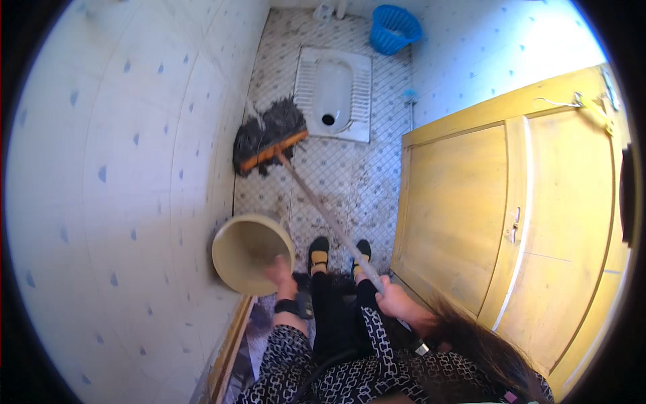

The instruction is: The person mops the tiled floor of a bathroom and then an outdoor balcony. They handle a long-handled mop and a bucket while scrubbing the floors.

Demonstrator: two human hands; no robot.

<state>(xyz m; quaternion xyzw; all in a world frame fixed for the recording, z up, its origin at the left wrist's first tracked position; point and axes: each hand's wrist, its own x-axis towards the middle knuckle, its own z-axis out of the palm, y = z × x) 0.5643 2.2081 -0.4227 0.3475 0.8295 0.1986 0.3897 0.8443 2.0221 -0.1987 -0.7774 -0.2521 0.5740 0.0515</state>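
Note:
My right hand (396, 299) is wrapped around the upper end of a mop's pale handle (326, 214). The handle slants away to the far left, to an orange bar head (272, 151) with dark grey strands (269, 126) spread on the tiles by the left wall. My left hand (280, 273) is at the near right rim of a cream bucket (232, 250). Motion smears its fingers, so I cannot tell whether they grip the rim. The bucket stands against the left wall with its mouth facing up; its inside looks shadowed.
A white squat toilet (334, 94) is set in the tiled floor (323, 175) beyond the mop. At the back right sits a blue plastic basket (395, 30). A yellow wooden door (464, 215) stands along the right. My dark shoes (319, 252) are between bucket and door.

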